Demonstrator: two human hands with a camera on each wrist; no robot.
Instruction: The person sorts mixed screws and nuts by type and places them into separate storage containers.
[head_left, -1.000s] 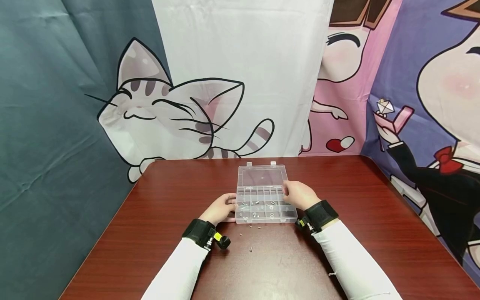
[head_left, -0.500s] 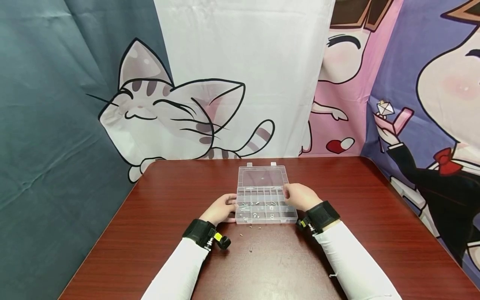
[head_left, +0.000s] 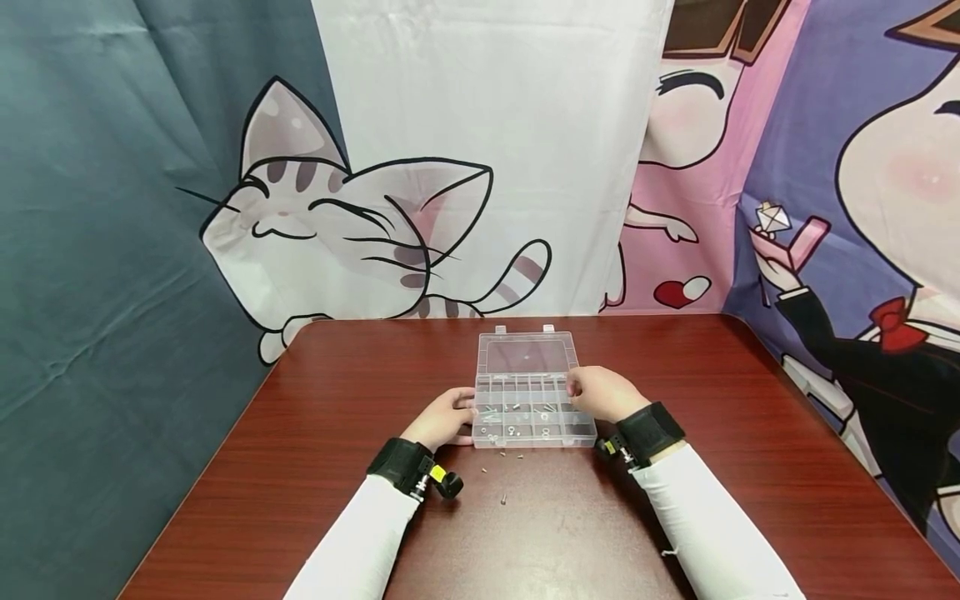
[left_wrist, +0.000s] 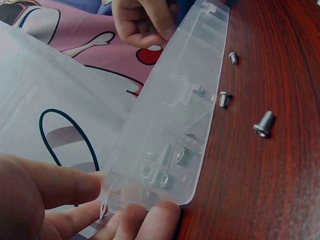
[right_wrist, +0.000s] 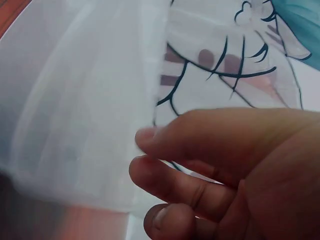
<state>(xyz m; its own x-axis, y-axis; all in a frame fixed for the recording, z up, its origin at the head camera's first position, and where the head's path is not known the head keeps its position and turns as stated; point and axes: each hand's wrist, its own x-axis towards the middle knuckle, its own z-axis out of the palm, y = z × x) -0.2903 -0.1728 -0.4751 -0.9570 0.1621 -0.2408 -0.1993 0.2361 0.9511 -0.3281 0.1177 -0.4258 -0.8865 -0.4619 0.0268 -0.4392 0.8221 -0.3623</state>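
Note:
A clear plastic compartment box lies on the table with its lid folded back. My left hand grips its left end, the thumb on one side of the wall and fingertips on the other. My right hand is over the box's right side with bent fingers. In the right wrist view its thumb and index finger almost meet at the box's edge; I cannot tell whether they hold something small. Several screws and nuts lie in the compartments.
Several loose screws lie on the reddish wooden table in front of the box, one farther out than two others near the wall. Printed cloth hangs behind the table. A black camera strap circles each wrist.
My right hand has dropped slightly towards the compartments at the box's right side. The left hand, box and loose screws keep their places; the head view shifts slightly.

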